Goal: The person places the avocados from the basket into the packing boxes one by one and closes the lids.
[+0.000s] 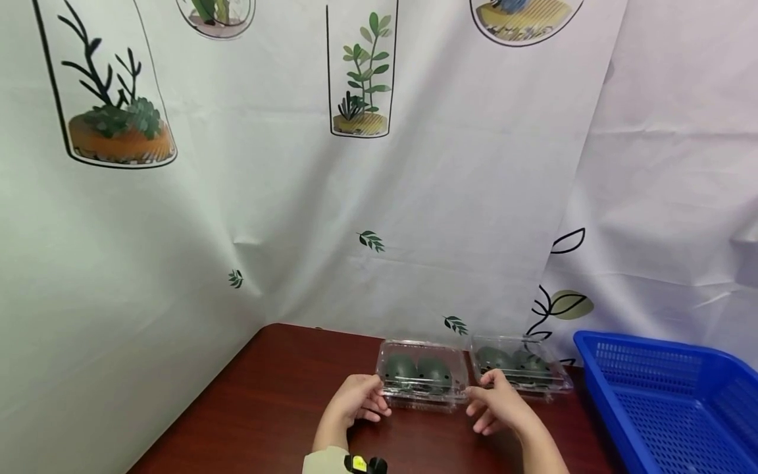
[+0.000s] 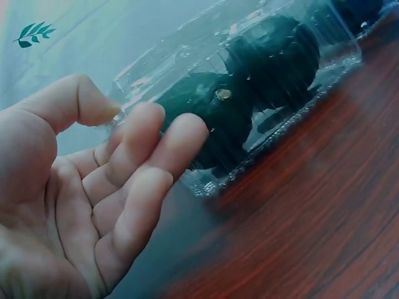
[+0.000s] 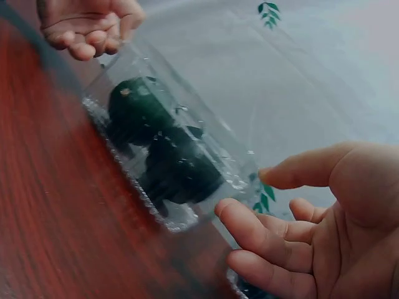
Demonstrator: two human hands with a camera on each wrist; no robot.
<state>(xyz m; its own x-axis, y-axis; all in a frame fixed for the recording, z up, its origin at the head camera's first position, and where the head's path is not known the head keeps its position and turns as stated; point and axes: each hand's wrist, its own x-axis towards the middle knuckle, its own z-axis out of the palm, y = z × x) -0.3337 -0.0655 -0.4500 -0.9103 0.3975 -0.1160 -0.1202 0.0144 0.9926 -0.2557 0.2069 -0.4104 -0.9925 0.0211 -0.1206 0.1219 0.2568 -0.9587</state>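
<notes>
The printed curtain point(image 1: 379, 197) hangs behind the dark red surface point(image 1: 260, 408), with a blue basket point(image 1: 669, 395) off to the right of the near clear box point(image 1: 422, 375). A second clear box point(image 1: 521, 365) sits just right of it. The near box holds two dark green avocados point(image 1: 417, 372) (lid closed). The left hand point(image 1: 354, 401) and right hand point(image 1: 494, 401) flank it, fingers loosely spread at its ends, gripping nothing.
</notes>
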